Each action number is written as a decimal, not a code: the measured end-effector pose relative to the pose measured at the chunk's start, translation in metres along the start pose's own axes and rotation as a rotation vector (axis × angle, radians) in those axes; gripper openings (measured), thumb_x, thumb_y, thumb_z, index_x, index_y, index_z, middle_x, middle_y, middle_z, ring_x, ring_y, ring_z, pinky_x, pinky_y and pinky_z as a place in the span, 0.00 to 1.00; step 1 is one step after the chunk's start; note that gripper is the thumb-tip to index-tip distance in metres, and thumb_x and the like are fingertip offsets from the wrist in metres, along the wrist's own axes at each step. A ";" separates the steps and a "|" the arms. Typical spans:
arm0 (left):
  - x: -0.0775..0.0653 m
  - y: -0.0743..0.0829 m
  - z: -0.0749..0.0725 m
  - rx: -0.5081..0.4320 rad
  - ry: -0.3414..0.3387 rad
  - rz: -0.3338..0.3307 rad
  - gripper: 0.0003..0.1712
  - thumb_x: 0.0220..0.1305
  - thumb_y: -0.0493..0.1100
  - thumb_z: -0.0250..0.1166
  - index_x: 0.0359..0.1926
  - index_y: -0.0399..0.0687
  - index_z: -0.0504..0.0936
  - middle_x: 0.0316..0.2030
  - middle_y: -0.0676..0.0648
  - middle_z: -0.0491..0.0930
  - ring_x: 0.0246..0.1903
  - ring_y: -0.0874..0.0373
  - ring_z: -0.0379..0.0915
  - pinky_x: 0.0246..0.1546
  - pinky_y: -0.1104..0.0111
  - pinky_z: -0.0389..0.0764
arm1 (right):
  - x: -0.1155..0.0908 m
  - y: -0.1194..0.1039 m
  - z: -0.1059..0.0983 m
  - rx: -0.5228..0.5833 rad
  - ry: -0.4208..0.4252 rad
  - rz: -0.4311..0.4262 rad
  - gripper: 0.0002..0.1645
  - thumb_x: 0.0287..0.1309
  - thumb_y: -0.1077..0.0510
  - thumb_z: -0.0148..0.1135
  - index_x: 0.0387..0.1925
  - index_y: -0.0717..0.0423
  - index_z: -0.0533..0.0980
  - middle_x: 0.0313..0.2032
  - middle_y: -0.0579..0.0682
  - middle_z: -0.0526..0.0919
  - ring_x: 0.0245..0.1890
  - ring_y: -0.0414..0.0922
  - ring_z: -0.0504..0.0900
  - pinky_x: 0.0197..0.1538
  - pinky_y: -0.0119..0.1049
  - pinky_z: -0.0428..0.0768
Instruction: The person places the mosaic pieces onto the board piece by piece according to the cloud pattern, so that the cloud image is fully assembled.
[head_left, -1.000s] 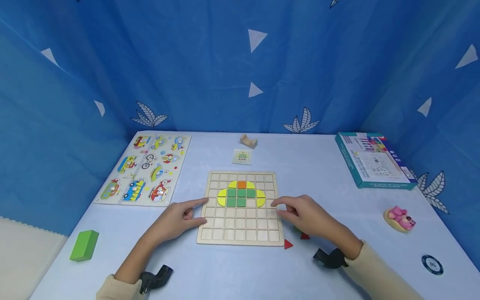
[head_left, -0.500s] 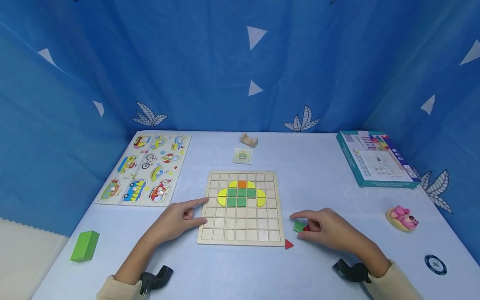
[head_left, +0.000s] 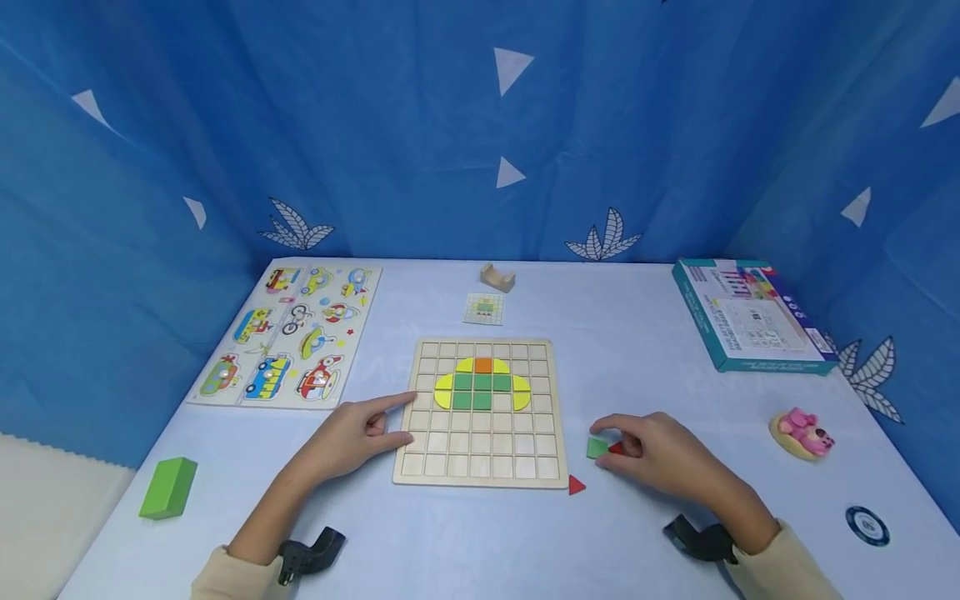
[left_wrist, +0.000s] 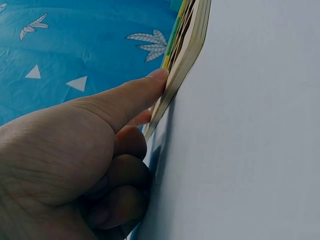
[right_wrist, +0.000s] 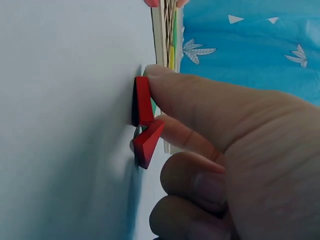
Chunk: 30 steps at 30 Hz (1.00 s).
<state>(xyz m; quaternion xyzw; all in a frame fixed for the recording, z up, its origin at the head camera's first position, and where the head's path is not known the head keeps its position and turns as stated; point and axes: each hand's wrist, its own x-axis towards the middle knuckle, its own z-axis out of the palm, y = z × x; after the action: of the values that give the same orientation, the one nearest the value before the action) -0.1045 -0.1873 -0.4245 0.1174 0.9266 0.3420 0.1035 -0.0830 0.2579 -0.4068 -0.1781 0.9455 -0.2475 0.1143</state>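
Observation:
A wooden grid board [head_left: 480, 469] lies mid-table, bearing green squares, an orange square and yellow rounded pieces in its upper cells. My left hand [head_left: 348, 437] touches the board's left edge with straight index finger and thumb; its other fingers are curled in. Right of the board, my right hand [head_left: 656, 450] pinches a green square tile [head_left: 597, 447] between index finger and thumb, at table level. Against that thumb, in the right wrist view, are red triangular pieces [right_wrist: 143, 102], partly hidden in the head view. Another red triangle [head_left: 576, 485] lies by the board's lower right corner.
Behind the board are a small pattern card [head_left: 483, 309] and a wooden holder [head_left: 497, 278]. A vehicle puzzle [head_left: 288, 337] and green block [head_left: 168, 487] lie left. To the right are a box [head_left: 757, 321], a pink figurine [head_left: 802, 434] and a round chip [head_left: 867, 526].
My right hand has left the board's right edge, moved right and toward me, and closed finger and thumb on the green square tile. The left hand has stayed at the board.

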 end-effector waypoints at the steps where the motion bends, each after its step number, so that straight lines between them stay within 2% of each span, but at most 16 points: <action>1: 0.000 0.000 0.000 0.001 0.001 0.000 0.35 0.59 0.58 0.76 0.67 0.64 0.79 0.15 0.57 0.66 0.17 0.63 0.60 0.23 0.69 0.63 | 0.000 0.000 -0.001 -0.008 0.007 0.011 0.21 0.53 0.46 0.78 0.50 0.41 0.84 0.15 0.36 0.68 0.17 0.36 0.67 0.23 0.31 0.65; 8: 0.000 -0.001 0.000 0.001 0.005 0.002 0.35 0.59 0.58 0.76 0.67 0.64 0.79 0.15 0.57 0.65 0.17 0.64 0.59 0.23 0.69 0.62 | 0.001 -0.002 -0.002 -0.050 0.039 0.046 0.15 0.52 0.46 0.79 0.42 0.40 0.85 0.15 0.37 0.68 0.17 0.36 0.67 0.24 0.31 0.64; 20: 0.000 0.001 -0.001 -0.008 0.005 0.010 0.35 0.59 0.58 0.76 0.67 0.63 0.79 0.15 0.58 0.65 0.17 0.64 0.59 0.23 0.69 0.62 | 0.000 -0.007 0.001 -0.171 0.093 -0.042 0.15 0.55 0.47 0.78 0.43 0.44 0.87 0.15 0.33 0.66 0.18 0.33 0.64 0.25 0.31 0.65; 26: -0.001 0.001 -0.001 -0.028 0.002 0.018 0.34 0.59 0.58 0.75 0.67 0.61 0.79 0.15 0.57 0.65 0.17 0.63 0.58 0.22 0.68 0.62 | -0.001 -0.005 0.002 -0.185 0.153 -0.088 0.14 0.54 0.50 0.78 0.43 0.46 0.87 0.14 0.31 0.65 0.17 0.31 0.63 0.23 0.30 0.64; 30: -0.001 0.001 0.000 -0.030 -0.006 0.000 0.35 0.59 0.58 0.76 0.67 0.63 0.79 0.15 0.56 0.65 0.17 0.63 0.59 0.22 0.69 0.62 | 0.000 -0.004 0.003 -0.180 0.168 -0.099 0.14 0.53 0.51 0.78 0.42 0.46 0.87 0.14 0.31 0.64 0.16 0.31 0.63 0.22 0.30 0.63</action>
<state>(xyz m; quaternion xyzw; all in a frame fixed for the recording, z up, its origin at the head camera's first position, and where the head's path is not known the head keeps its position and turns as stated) -0.1036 -0.1872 -0.4241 0.1167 0.9210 0.3555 0.1082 -0.0806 0.2535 -0.4074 -0.2129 0.9602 -0.1808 0.0061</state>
